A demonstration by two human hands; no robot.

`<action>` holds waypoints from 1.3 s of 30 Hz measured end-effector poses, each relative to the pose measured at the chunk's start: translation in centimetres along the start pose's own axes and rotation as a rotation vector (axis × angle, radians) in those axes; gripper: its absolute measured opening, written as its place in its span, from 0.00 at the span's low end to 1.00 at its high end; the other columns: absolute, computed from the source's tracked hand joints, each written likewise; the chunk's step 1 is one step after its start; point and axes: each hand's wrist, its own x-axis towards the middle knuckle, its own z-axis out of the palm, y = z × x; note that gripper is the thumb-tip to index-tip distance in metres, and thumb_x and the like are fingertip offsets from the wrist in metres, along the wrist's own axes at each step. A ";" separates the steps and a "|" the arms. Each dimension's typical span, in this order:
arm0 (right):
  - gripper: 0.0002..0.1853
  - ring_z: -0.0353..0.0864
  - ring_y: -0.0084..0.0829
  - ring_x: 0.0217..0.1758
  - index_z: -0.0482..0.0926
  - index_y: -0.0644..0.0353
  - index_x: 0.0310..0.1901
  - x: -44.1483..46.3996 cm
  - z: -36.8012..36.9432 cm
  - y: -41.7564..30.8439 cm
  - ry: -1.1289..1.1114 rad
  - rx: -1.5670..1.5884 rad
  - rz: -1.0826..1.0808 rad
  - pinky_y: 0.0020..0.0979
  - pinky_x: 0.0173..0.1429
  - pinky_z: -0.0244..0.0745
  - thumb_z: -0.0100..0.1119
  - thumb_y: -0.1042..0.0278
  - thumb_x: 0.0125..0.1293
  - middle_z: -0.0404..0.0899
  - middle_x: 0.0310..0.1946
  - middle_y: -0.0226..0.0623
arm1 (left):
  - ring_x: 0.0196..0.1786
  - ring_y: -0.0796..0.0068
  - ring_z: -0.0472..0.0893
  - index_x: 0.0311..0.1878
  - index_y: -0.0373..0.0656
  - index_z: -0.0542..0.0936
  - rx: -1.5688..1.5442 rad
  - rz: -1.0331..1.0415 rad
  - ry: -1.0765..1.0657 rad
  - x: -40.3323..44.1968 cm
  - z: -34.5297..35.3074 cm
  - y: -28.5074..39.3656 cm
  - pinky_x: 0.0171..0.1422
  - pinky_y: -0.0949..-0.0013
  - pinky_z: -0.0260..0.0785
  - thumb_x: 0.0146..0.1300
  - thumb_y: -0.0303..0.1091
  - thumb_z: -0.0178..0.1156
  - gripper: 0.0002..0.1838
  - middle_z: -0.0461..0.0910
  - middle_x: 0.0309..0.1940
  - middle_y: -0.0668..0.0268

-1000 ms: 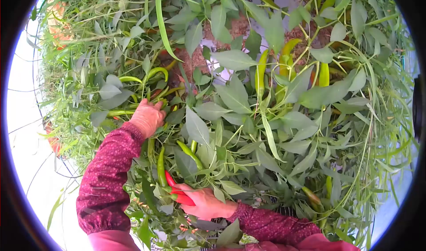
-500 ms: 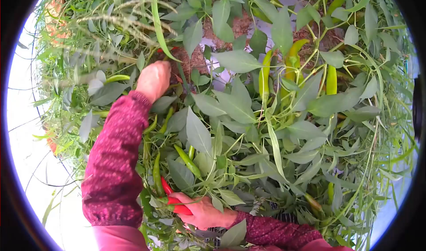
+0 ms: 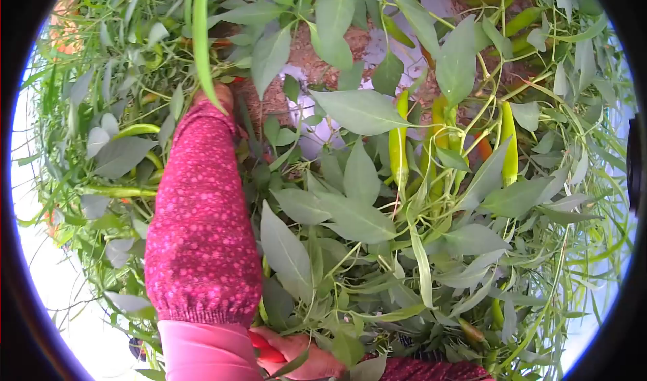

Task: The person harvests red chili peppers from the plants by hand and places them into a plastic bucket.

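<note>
Deep in the foliage at upper left, my left hand (image 3: 224, 95) is partly covered by a long grass blade (image 3: 201, 37) and its fingers are hidden. A small bit of red chili pepper (image 3: 238, 80) shows just beside it. At the bottom, my right hand (image 3: 310, 362) is closed around red chili peppers (image 3: 265, 349), which stick out at its left side. My left sleeve and some leaves cover part of that hand. Right of my left forearm grow the broad leaves of a chili plant (image 3: 350, 212).
Yellow-green chilies (image 3: 399, 148) hang among the stems at centre right, with another one (image 3: 509, 145) farther right. Green chilies (image 3: 135, 130) grow left of my forearm. Reddish soil (image 3: 357, 41) and pale sheeting (image 3: 317, 132) show between leaves. Tall grass (image 3: 593, 179) lines the right side.
My left hand has reached farther up and slightly left into the plants, its forearm now more upright. The view has shifted, so my right hand with the red chilies sits lower.
</note>
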 end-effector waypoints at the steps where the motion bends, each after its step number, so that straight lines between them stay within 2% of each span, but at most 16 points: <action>1: 0.36 0.82 0.46 0.38 0.53 0.53 0.69 -0.1 0.3 0.0 -0.027 0.022 0.007 0.40 0.43 0.77 0.57 0.65 0.60 0.81 0.38 0.45 | 0.58 0.55 0.77 0.58 0.39 0.74 0.022 0.010 0.073 1.2 0.8 -0.4 0.55 0.52 0.73 0.63 0.33 0.54 0.20 0.76 0.57 0.52; 7: 0.35 0.82 0.40 0.36 0.52 0.50 0.70 0.0 0.2 0.8 -0.099 0.138 0.057 0.38 0.41 0.76 0.54 0.67 0.62 0.82 0.38 0.42 | 0.55 0.56 0.79 0.55 0.41 0.77 0.026 -0.002 0.148 6.1 1.5 -1.2 0.53 0.53 0.73 0.63 0.33 0.54 0.18 0.78 0.53 0.54; 18: 0.35 0.82 0.29 0.33 0.49 0.45 0.72 0.8 -0.7 0.7 -0.189 0.302 0.108 0.33 0.36 0.76 0.49 0.71 0.66 0.83 0.39 0.37 | 0.50 0.59 0.82 0.48 0.44 0.80 0.109 -0.042 0.151 7.5 6.0 -2.6 0.50 0.54 0.74 0.62 0.34 0.54 0.13 0.81 0.46 0.57; 21: 0.36 0.82 0.35 0.31 0.51 0.41 0.72 0.9 0.3 2.2 -0.048 0.128 0.038 0.37 0.34 0.75 0.52 0.67 0.63 0.82 0.40 0.40 | 0.49 0.60 0.82 0.46 0.45 0.81 0.135 -0.033 0.168 7.7 7.2 -2.6 0.50 0.54 0.74 0.62 0.34 0.54 0.12 0.82 0.45 0.58; 23: 0.35 0.82 0.38 0.32 0.53 0.43 0.71 1.0 0.4 1.8 -0.006 0.161 0.001 0.38 0.35 0.75 0.53 0.66 0.63 0.82 0.40 0.42 | 0.48 0.60 0.83 0.45 0.45 0.82 0.145 -0.016 0.185 6.1 7.5 -2.0 0.49 0.54 0.74 0.62 0.34 0.54 0.12 0.82 0.44 0.59; 25: 0.34 0.82 0.40 0.33 0.56 0.44 0.70 1.0 0.3 0.8 0.035 0.201 -0.039 0.39 0.36 0.75 0.53 0.65 0.62 0.82 0.40 0.43 | 0.38 0.66 0.84 0.34 0.51 0.83 0.294 0.048 0.297 3.0 7.3 -1.0 0.44 0.57 0.74 0.60 0.34 0.55 0.07 0.83 0.33 0.67; 27: 0.33 0.82 0.42 0.37 0.58 0.47 0.69 2.0 -0.9 -0.3 -0.012 0.170 0.092 0.40 0.40 0.75 0.54 0.63 0.61 0.82 0.41 0.42 | 0.38 0.68 0.83 0.35 0.53 0.83 0.290 0.054 0.290 3.3 8.7 -1.1 0.42 0.57 0.72 0.61 0.35 0.55 0.07 0.83 0.34 0.68; 29: 0.34 0.81 0.43 0.39 0.57 0.49 0.69 2.1 -0.8 1.4 -0.004 0.074 0.034 0.40 0.43 0.74 0.54 0.64 0.61 0.82 0.43 0.43 | 0.39 0.71 0.83 0.35 0.54 0.82 0.299 0.051 0.294 1.8 8.5 -0.3 0.41 0.57 0.71 0.61 0.35 0.55 0.07 0.83 0.34 0.70; 31: 0.34 0.81 0.44 0.42 0.56 0.50 0.70 2.4 0.1 2.7 -0.009 0.004 -0.024 0.41 0.45 0.74 0.54 0.64 0.61 0.81 0.44 0.43 | 0.44 0.68 0.81 0.39 0.53 0.84 0.482 0.131 0.376 -1.7 7.7 0.7 0.42 0.52 0.68 0.62 0.36 0.53 0.10 0.83 0.40 0.68; 32: 0.34 0.80 0.45 0.43 0.55 0.52 0.70 2.3 0.5 3.0 0.002 -0.061 -0.016 0.42 0.47 0.73 0.53 0.65 0.61 0.81 0.46 0.44 | 0.47 0.66 0.79 0.44 0.51 0.83 0.511 0.125 0.286 -2.6 7.8 1.4 0.46 0.51 0.65 0.63 0.37 0.51 0.12 0.81 0.44 0.67; 34: 0.34 0.80 0.45 0.45 0.55 0.54 0.70 1.9 1.1 2.1 -0.002 -0.108 -0.016 0.43 0.49 0.72 0.52 0.66 0.62 0.80 0.47 0.45 | 0.50 0.65 0.78 0.49 0.51 0.81 0.522 0.327 0.240 -4.1 8.2 1.0 0.49 0.48 0.63 0.63 0.37 0.51 0.14 0.81 0.45 0.67; 36: 0.34 0.78 0.44 0.49 0.54 0.56 0.70 1.0 -0.2 -0.5 -0.023 -0.017 0.010 0.44 0.52 0.71 0.50 0.67 0.62 0.78 0.50 0.46 | 0.54 0.64 0.76 0.52 0.51 0.80 0.569 0.387 0.200 -8.6 5.3 1.3 0.53 0.46 0.60 0.64 0.37 0.50 0.16 0.80 0.47 0.67; 37: 0.34 0.76 0.44 0.52 0.54 0.57 0.71 0.5 -1.7 -3.0 -0.125 -0.072 0.137 0.44 0.56 0.68 0.50 0.67 0.63 0.75 0.54 0.47 | 0.55 0.64 0.74 0.51 0.50 0.80 0.624 0.394 0.229 -8.9 5.9 1.1 0.57 0.43 0.56 0.63 0.37 0.50 0.16 0.79 0.47 0.67; 39: 0.35 0.76 0.43 0.54 0.53 0.57 0.71 0.0 -2.0 -3.5 -0.133 -0.156 0.185 0.42 0.59 0.67 0.52 0.64 0.63 0.74 0.56 0.48 | 0.51 0.62 0.74 0.50 0.44 0.79 0.665 0.426 0.280 -9.9 6.6 0.5 0.57 0.42 0.55 0.62 0.35 0.49 0.16 0.78 0.43 0.64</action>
